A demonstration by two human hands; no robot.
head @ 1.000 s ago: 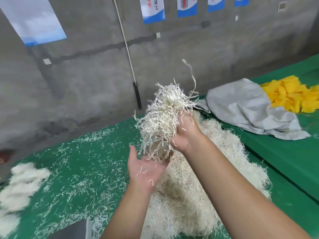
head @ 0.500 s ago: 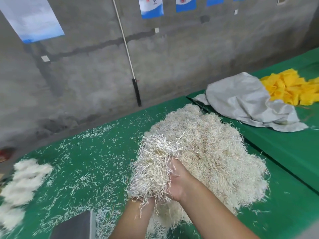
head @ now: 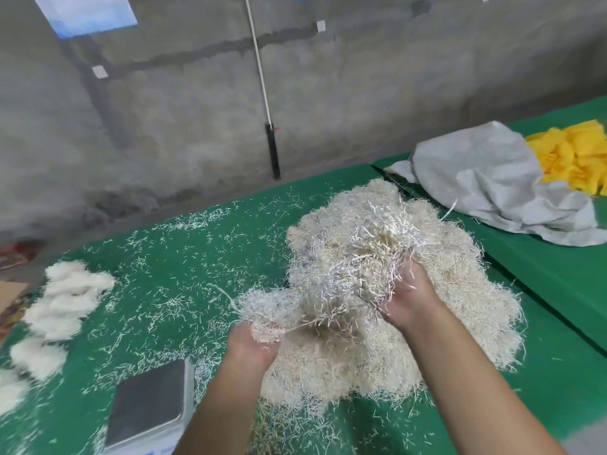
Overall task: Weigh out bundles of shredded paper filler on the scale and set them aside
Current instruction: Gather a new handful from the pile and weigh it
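Rough grey concrete wall w/ a white pole leaning on it backs a green felt-covered counter [head: 184, 257], littered w/ loose paper slivers. Main pile of shredded paper filler [head: 427, 290] sits mid-counter, right of centre: cream, springy, crinkle-cut strands that tangle and cling.

Left hand [head: 251, 348] is palm-up under a pulled-off bundle [head: 272, 310]; its grip looks cupped round the clump, though strands hide the fingers. Right hand [head: 409, 297] is buried in the top of the pile, fingers curled into the strands, prob. to hold the mass back while the clump tears free. A stringy bridge of strands joins bundle to pile, so separation isn't finished.

Scale [head: 147, 402], flat grey metal pan, sits near-left just beside the left forearm, bare, likely kept close for a short drop. Finished bundles [head: 62, 310], fluffy white tufts, lie in a row at far left, well apart from the pile, presumably so weighed and unweighed don't mix.

Crumpled grey sack [head: 486, 192] and yellow sheets [head: 578, 156] lie on the next counter, right.
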